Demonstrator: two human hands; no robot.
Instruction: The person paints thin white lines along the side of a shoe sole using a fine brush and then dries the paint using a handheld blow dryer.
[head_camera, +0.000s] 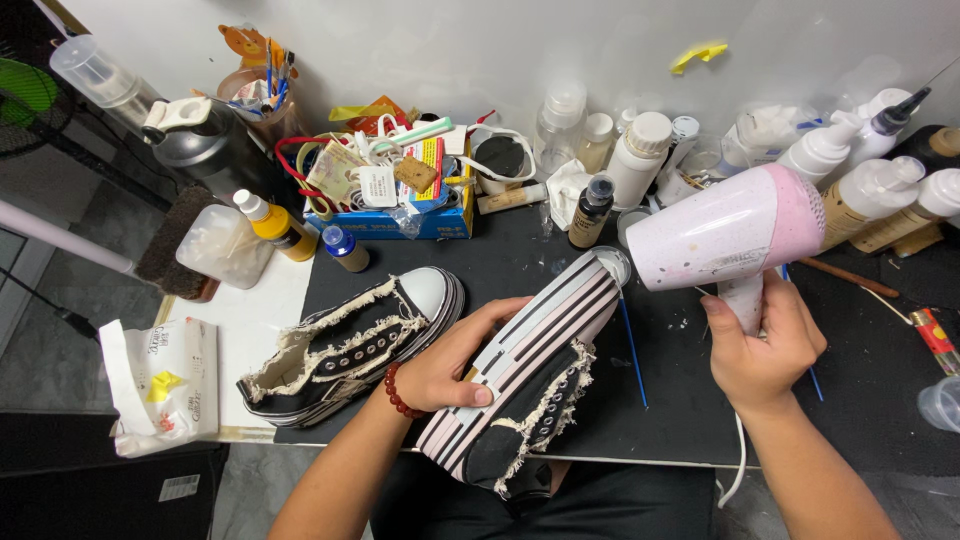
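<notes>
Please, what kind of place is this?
Probably a small shoe cleaning or restoring workbench. The left hand holds a striped sneaker, the right hand aims a hair dryer at it, and many bottles stand behind.

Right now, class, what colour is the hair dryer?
Pink and white hair dryer, paint-speckled; head view.

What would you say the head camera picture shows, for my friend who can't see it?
A person's right hand aims a pink and white hair dryer at the sole of a black striped sneaker held by the left hand. Its matching sneaker lies on a dark table crowded with bottles.
</notes>
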